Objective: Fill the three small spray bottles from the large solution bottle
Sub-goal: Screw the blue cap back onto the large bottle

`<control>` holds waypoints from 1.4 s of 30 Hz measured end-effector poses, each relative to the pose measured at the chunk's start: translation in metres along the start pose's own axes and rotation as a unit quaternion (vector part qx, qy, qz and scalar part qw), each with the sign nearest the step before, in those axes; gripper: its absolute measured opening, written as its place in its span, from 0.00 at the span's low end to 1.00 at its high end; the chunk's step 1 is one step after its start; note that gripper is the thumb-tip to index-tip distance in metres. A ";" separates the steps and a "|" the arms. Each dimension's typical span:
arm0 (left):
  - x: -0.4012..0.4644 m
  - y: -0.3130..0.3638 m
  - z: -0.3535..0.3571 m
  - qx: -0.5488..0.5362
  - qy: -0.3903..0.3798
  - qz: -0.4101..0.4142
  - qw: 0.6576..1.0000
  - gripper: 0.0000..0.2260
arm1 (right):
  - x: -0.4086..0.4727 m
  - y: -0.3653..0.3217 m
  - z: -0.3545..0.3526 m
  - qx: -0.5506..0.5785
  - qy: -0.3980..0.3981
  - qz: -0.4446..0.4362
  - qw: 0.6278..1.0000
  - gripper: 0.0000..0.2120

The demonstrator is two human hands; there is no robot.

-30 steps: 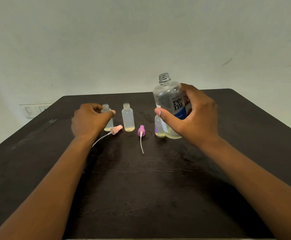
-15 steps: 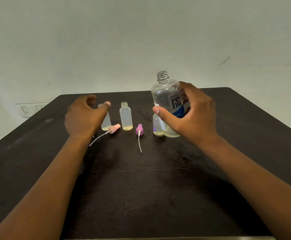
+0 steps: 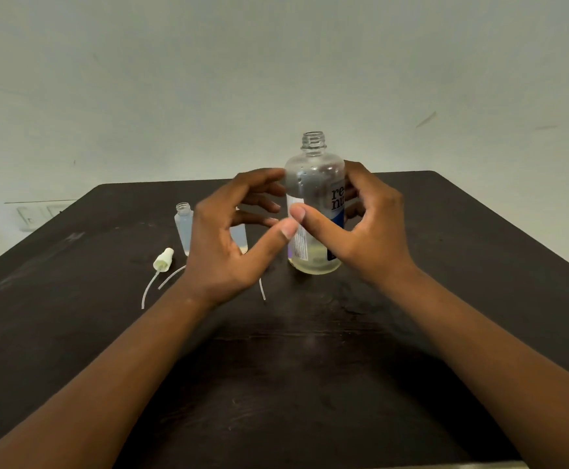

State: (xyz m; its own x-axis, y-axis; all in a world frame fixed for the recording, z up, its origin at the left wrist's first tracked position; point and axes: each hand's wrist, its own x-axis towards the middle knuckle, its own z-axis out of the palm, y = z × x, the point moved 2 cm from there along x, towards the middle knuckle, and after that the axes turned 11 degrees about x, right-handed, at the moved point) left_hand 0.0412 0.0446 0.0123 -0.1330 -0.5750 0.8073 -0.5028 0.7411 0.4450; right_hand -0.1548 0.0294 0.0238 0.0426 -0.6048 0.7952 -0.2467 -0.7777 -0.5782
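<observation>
The large solution bottle [image 3: 314,184] stands upright and uncapped on the dark table [image 3: 276,384], with a little yellowish liquid at its bottom. My right hand [image 3: 374,231] grips its right side, thumb across the label. My left hand [image 3: 224,242] hovers at the bottle's left with fingers spread; its index fingertip reaches the bottle's shoulder and its thumb meets my right thumb. One small open bottle [image 3: 184,228] stands to the left. A second small bottle [image 3: 241,235] shows partly behind my left hand. The third is hidden.
A cream spray head [image 3: 163,260] with its thin tube lies left of my left hand. Two more dip tubes [image 3: 172,280] [image 3: 262,290] stick out from under that hand. A wall socket [image 3: 36,214] sits beyond the table's left edge.
My left hand has left the small bottle and moved right to the large bottle's side. The cream spray head is now uncovered. My right hand has stayed on the large bottle.
</observation>
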 end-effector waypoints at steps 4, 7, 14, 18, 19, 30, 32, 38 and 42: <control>-0.001 0.001 0.005 -0.012 -0.052 0.009 0.999 0.35 | 0.000 -0.002 0.000 0.074 -0.011 0.018 0.997 0.25; -0.002 0.002 0.012 0.019 -0.058 0.005 0.998 0.41 | -0.003 -0.002 0.002 0.109 -0.026 0.028 0.993 0.25; -0.008 0.001 0.022 0.017 -0.052 -0.043 0.998 0.39 | -0.006 -0.001 0.006 0.113 -0.048 0.046 0.991 0.25; -0.010 -0.001 0.021 0.032 -0.052 -0.082 0.995 0.40 | 0.004 0.007 -0.008 0.055 0.029 0.052 0.997 0.19; -0.011 -0.002 0.021 0.035 -0.056 -0.091 0.994 0.40 | 0.008 0.012 -0.014 0.018 0.059 0.064 0.996 0.17; -0.012 -0.006 0.022 0.026 -0.079 -0.092 0.992 0.40 | 0.015 0.056 -0.051 -0.438 -0.109 0.295 0.842 0.11; -0.012 -0.007 0.023 0.024 -0.081 -0.088 0.992 0.41 | 0.013 0.059 -0.050 -0.443 -0.134 0.303 0.833 0.16; -0.013 -0.008 0.024 0.020 -0.090 -0.094 0.991 0.41 | 0.012 0.055 -0.046 -0.426 -0.165 0.328 0.827 0.19; -0.012 -0.008 0.025 0.020 -0.094 -0.094 0.991 0.41 | 0.012 0.053 -0.044 -0.411 -0.173 0.338 0.829 0.14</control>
State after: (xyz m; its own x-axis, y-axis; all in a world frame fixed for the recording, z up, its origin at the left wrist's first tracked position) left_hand 0.0253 0.0371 -0.0108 -0.1882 -0.7593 0.6230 -0.5670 0.6019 0.5623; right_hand -0.2097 -0.0114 0.0102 -0.1346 -0.9783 0.1573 -0.8977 0.0532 -0.4373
